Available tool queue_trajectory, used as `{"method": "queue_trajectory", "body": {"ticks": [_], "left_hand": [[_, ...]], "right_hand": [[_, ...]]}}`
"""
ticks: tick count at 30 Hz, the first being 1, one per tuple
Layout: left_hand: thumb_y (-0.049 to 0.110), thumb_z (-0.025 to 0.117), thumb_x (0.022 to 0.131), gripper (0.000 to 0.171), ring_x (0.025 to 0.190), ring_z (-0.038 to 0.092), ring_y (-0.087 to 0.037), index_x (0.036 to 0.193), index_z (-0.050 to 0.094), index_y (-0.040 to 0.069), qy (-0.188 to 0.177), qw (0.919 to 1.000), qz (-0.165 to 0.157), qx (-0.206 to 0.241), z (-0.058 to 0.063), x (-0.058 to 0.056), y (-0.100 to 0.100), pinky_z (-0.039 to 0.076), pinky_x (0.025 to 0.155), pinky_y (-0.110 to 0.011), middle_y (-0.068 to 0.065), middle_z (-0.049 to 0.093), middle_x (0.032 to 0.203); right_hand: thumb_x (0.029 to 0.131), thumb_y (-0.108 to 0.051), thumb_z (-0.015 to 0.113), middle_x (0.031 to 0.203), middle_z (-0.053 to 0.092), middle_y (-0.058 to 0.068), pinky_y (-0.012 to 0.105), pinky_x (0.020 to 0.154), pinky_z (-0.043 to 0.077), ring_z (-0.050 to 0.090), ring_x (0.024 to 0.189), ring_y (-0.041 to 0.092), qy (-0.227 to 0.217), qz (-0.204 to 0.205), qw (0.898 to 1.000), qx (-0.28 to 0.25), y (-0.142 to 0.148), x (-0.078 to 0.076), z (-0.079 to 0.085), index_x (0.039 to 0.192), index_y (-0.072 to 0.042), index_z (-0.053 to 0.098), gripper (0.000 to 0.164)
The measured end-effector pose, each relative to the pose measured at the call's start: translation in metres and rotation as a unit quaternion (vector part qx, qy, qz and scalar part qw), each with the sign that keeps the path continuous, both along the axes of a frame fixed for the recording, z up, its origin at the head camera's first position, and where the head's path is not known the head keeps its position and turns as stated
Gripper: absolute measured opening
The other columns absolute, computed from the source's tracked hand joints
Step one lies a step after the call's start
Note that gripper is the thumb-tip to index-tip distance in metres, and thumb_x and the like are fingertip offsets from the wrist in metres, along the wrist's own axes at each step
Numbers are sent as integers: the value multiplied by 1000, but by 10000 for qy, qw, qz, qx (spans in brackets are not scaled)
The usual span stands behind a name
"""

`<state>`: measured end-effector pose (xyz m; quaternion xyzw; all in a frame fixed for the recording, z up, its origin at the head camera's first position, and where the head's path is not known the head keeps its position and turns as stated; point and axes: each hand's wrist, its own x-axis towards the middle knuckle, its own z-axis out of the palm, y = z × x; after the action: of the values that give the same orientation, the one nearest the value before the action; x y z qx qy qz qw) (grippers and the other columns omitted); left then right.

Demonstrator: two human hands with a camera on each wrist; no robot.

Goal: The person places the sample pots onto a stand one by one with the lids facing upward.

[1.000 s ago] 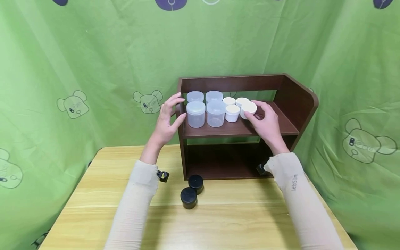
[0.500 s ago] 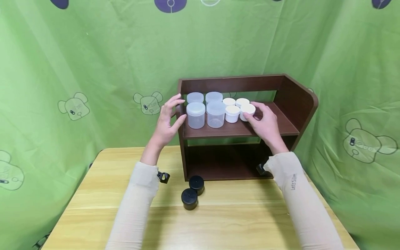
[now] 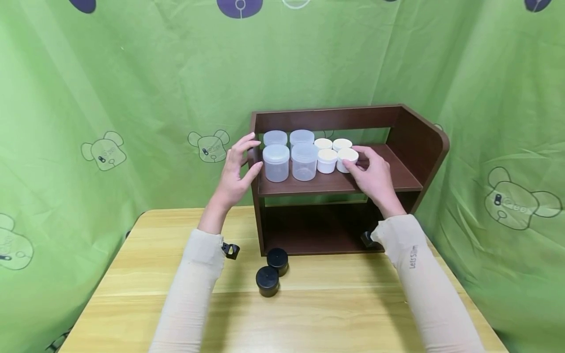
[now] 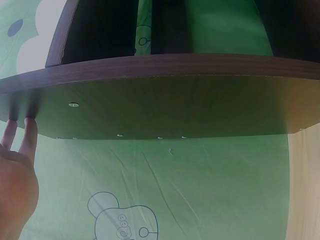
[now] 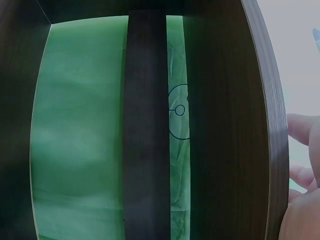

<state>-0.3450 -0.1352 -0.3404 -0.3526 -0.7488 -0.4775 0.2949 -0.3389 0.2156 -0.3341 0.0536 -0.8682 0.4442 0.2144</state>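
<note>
In the head view my right hand (image 3: 372,174) pinches a small white lidded jar (image 3: 346,161) at the front right of a group on the upper shelf. Beside it stand similar white jars, one of them the front-left jar (image 3: 326,161). To their left are larger translucent jars (image 3: 276,163) in two rows. My left hand (image 3: 234,171) touches the left side panel of the brown shelf unit (image 3: 337,184), thumb spread from the fingers. Two fingertips (image 4: 30,125) meet the panel's outer face in the left wrist view. The right wrist view shows fingers (image 5: 300,127) beyond the shelf board's edge.
Two black lidded jars (image 3: 267,281) stand on the wooden table (image 3: 335,314) before the unit's lower left corner. A high right side panel (image 3: 419,142) bounds the upper shelf. Green curtain (image 3: 167,73) hangs behind and at both sides.
My right hand has shifted the white jar slightly left and down, from a raised, tilted pose to standing level in the front row. My left hand stays at the side panel.
</note>
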Motion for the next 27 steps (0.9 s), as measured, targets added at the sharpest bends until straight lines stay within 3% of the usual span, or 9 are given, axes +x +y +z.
{"method": "queue_trajectory", "body": {"ticks": [13,21,27], "left_hand": [[17,62,101,47,147,35,-23,146,48,17,78,9998,76,-136,-2,-2,-1,45,116,-49,-1,36,165],[16,62,101,48,148,36,-24,147,48,16,140,9998,23,-112,-1,-2,0,45,116,-49,-2,36,165],[11,64,98,49,144,35,-29,145,49,13,-12,10000,43,2,-2,-2,-1,44,115,-53,-6,37,164]], "right_hand": [[100,-37,68,136,65,21,47,104,52,64,120,33,-128,-65,9997,219,1,1,0,145,-7,57,55],[100,-37,68,139,63,22,49,107,52,63,122,34,-117,-34,9997,192,2,0,-2,146,-7,55,57],[100,-36,67,137,65,22,49,106,53,65,120,33,-42,-44,9996,261,0,-2,-3,146,-6,56,55]]}}
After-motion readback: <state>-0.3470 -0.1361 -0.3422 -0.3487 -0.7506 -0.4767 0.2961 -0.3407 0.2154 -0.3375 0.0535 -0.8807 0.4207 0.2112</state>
